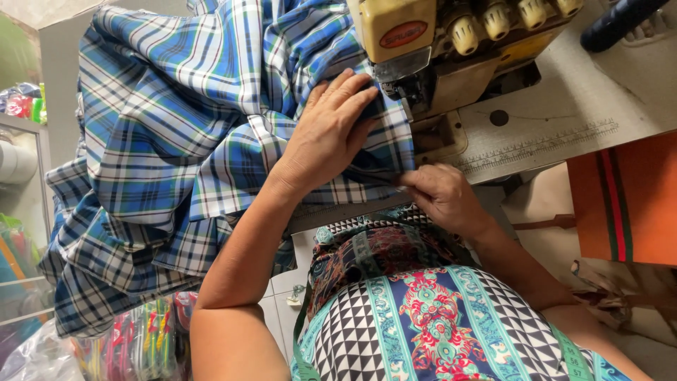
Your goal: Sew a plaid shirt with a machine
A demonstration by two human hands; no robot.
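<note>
A large blue, white and black plaid cloth [169, 127] is heaped over the left of the sewing table and hangs down its side. My left hand [328, 130] lies flat on the cloth, fingers pointing toward the presser foot of the cream sewing machine [437, 42]. My right hand [441, 194] pinches the cloth's edge at the table's front edge, just below the machine's needle area. The cloth's edge runs under the machine head between both hands.
The grey machine table [564, 120] has a printed ruler strip along it. An orange piece with red and green stripes [624, 197] sits at right. Bags of colourful items [141, 342] lie on the floor at lower left. Shelves stand at far left.
</note>
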